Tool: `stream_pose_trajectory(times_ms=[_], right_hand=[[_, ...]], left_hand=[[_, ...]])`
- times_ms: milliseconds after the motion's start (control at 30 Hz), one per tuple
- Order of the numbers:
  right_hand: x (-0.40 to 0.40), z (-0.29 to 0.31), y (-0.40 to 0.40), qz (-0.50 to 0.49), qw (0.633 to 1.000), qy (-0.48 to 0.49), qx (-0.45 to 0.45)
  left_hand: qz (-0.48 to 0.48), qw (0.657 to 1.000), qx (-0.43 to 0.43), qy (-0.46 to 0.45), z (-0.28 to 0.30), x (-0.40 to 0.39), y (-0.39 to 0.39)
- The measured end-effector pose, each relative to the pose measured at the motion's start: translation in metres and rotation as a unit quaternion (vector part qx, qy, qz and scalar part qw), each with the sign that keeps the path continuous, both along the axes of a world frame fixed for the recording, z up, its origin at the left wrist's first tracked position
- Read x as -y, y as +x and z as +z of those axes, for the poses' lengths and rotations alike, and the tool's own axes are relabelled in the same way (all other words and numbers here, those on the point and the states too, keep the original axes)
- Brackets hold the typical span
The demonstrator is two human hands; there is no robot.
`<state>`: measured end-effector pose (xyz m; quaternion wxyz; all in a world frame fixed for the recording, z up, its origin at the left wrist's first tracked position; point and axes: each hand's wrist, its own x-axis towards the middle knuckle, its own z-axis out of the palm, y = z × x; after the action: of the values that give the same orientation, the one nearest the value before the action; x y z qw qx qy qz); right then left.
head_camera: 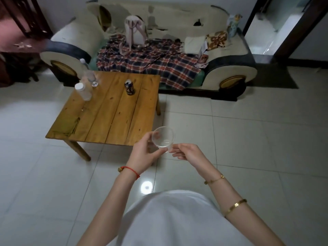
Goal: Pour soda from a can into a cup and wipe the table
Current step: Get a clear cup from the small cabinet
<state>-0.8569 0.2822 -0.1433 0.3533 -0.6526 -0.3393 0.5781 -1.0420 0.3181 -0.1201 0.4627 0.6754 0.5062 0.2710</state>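
Clear plastic cup (163,139) held in the air off the near right corner of the wooden surface (113,110), over the tiled floor (248,139), not touching the wood. Cup looks empty, mouth tilted toward the camera.

Left hand (144,151): fingers wrapped round the cup's left side, thumb at the rim. Gripping the cup. Red cord bracelet (132,172) on the wrist.

Right hand (188,154): fingertips (173,150) pinched on the cup's lower right edge, near its base. Also gripping the cup. Thin gold chain (213,180) at the wrist, gold bangle (235,206) further up the forearm.

Soda can (130,87): upright on the surface, toward its far side, well apart from the cup. Whether the can is opened — cannot tell.

Two clear plastic bottles w/ white caps stand at the surface's far left: one (83,92) nearer the left edge, the other (89,73) at the far left corner.

Dark stain (71,127) on the surface's near left corner.

Beyond the surface: worn cream sofa (74,36) w/ a plaid blanket (150,63) over the seat. Person wears a white top (168,221).
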Motion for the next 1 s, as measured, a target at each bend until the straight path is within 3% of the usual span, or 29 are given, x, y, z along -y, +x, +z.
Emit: stream_pose_trajectory(times_ms=[400,667,1000], right_hand=[[-0.134,-0.014,0.04,0.028,0.999,-0.02,-0.011],[-0.26,-0.019,0.1,0.14,0.99,-0.02,-0.003],[-0.414,-0.009,0.175,0.305,0.952,-0.008,0.021]], left_hand=[[0.017,0.999,-0.032,-0.009,-0.012,-0.129,0.042],[0.137,0.99,-0.037,0.007,-0.018,-0.211,0.101],[0.299,0.954,-0.013,0.005,-0.01,-0.305,0.187]])
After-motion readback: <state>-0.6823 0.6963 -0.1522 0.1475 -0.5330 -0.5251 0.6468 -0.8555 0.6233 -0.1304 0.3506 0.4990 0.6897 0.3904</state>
